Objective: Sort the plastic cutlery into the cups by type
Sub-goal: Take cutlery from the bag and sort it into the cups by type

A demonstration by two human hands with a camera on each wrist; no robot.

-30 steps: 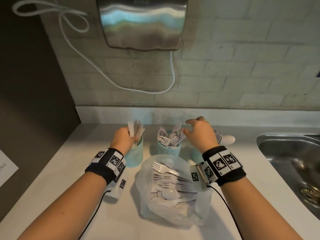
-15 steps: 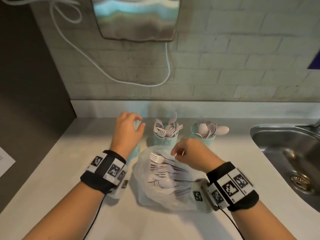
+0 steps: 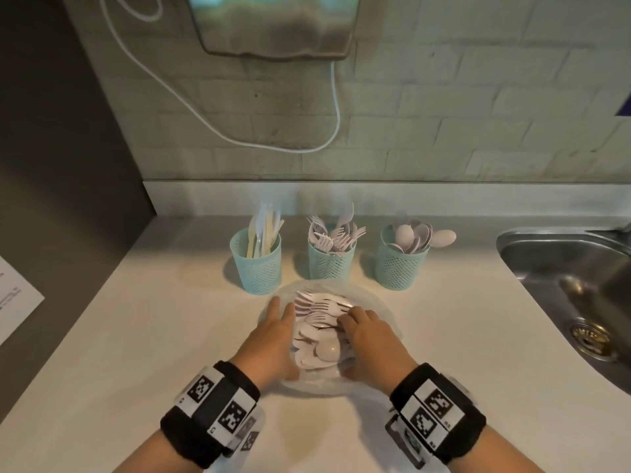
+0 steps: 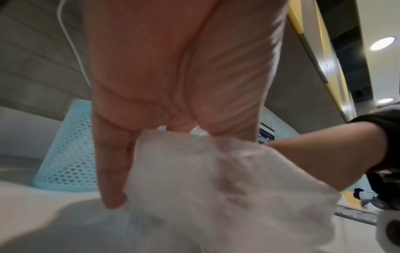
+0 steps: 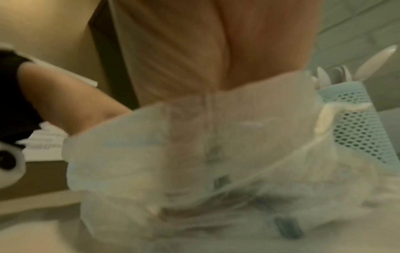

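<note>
Both hands are down at the clear plastic bag (image 3: 375, 302) of loose white cutlery (image 3: 321, 322) on the table (image 3: 136, 336). The left hand (image 3: 269, 339) lies against the bag's left side, fingers pretty much straight. The right hand (image 3: 368, 339) has curled fingers on the fork pile (can't tell if it's actually gripping one). Behind sit three teal mesh cups: knives (image 3: 256, 261), forks (image 3: 330, 257), spoons (image 3: 401, 261).

L hand (image 3: 271, 339) has left the knife cup (image 3: 258, 264) & come back to the left edge of the plastic bag (image 3: 379, 308), fingers straight along it. R hand (image 3: 367, 343) moved from the fork cup (image 3: 330, 259) down into the bag, fingers now on the loose cutlery (image 3: 319, 322). Knife cup is uncovered now.
</note>
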